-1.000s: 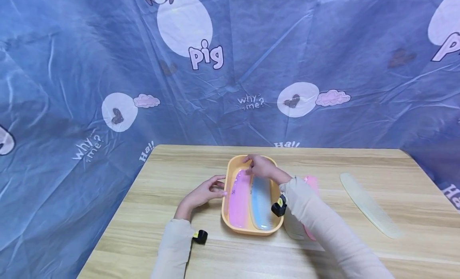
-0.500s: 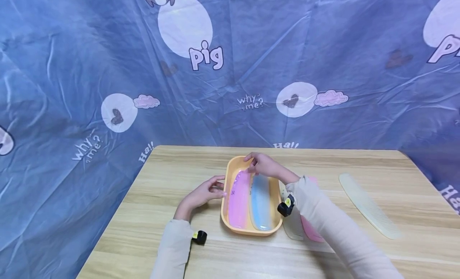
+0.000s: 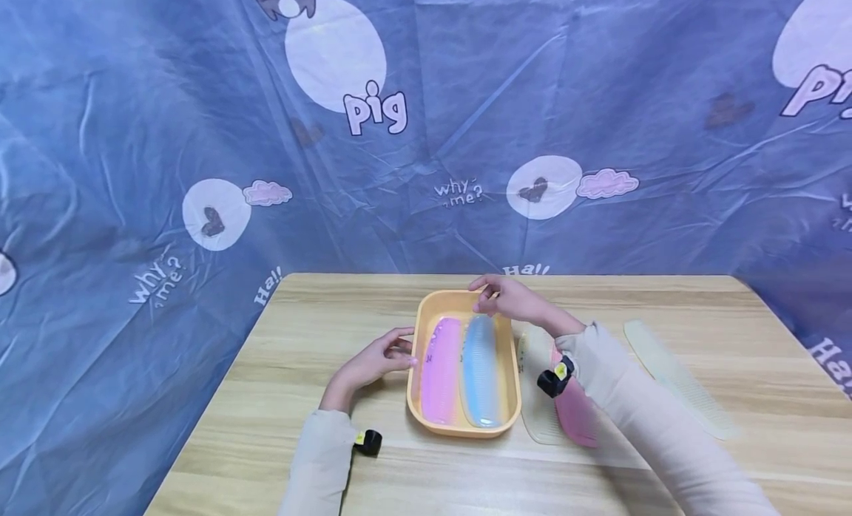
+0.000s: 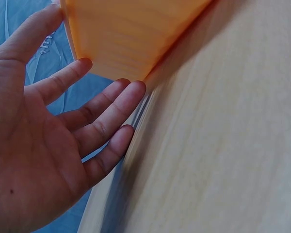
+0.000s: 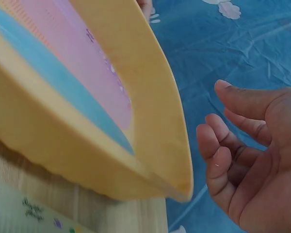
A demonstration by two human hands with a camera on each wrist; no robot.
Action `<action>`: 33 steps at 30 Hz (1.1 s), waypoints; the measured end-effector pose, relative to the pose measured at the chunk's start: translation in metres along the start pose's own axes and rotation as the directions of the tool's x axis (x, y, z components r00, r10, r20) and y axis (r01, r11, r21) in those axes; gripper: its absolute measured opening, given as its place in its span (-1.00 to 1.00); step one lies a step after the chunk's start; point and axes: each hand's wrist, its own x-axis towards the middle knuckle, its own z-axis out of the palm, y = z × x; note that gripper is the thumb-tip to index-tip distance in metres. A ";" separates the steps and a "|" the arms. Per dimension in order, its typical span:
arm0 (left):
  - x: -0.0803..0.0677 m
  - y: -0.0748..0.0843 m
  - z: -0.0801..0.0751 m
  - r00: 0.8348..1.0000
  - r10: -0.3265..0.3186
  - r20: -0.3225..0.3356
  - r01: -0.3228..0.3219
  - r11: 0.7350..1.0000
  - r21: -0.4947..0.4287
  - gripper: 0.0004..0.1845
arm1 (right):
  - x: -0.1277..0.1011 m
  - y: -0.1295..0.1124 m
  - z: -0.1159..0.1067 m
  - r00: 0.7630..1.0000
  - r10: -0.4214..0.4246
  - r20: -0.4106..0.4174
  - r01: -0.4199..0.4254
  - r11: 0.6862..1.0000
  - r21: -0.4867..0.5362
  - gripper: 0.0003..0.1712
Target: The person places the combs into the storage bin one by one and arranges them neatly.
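A yellow-orange plastic box (image 3: 414, 398) stands on the table, with a pink-purple comb (image 3: 441, 372) and a blue comb (image 3: 481, 375) side by side inside. At its left wall is my left hand (image 3: 378, 357); in the left wrist view that hand's fingertips (image 4: 82, 64) touch the outer side, and the fingers are fairly straight. Over the far right corner hovers my right hand (image 3: 515, 301). The right wrist view has this hand (image 5: 254, 150) just off the box rim (image 5: 184, 165), its fingers loosely bent and nothing between them.
Right of the box lie a pale comb (image 3: 538, 409) and a deeper pink comb (image 3: 577, 416), partly under my right sleeve (image 3: 639, 398). Farther right is another pale comb (image 3: 675, 372). A blue printed cloth (image 3: 426, 131) hangs behind the table (image 3: 333, 301).
My right hand has risen off the pink-purple comb inside the box and moved right to the far right corner. My left hand stays at the box's left side.
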 end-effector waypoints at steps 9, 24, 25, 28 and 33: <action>0.000 0.000 0.001 1.000 0.002 0.001 -0.002 1.000 0.001 -0.31 | -0.014 0.012 -0.027 1.000 -0.008 -0.008 0.008 0.999 -0.053 -0.49; 0.001 0.001 0.003 1.000 0.011 0.003 -0.011 1.000 -0.012 -0.31 | -0.052 0.043 -0.072 0.996 0.042 -0.083 -0.047 0.997 -0.056 -0.44; 0.001 0.001 0.002 1.000 0.010 -0.001 -0.010 1.000 -0.013 -0.31 | -0.055 0.045 -0.074 0.995 0.049 -0.083 -0.054 0.997 -0.054 -0.43; 0.001 0.001 0.002 1.000 0.006 -0.004 -0.006 1.000 -0.012 -0.32 | -0.062 0.052 -0.081 0.994 0.070 -0.085 -0.076 0.995 -0.060 -0.41; 0.000 0.000 0.001 1.000 -0.002 -0.002 0.002 1.000 -0.002 -0.32 | -0.072 0.064 -0.086 0.994 0.076 -0.080 -0.082 0.994 -0.069 -0.40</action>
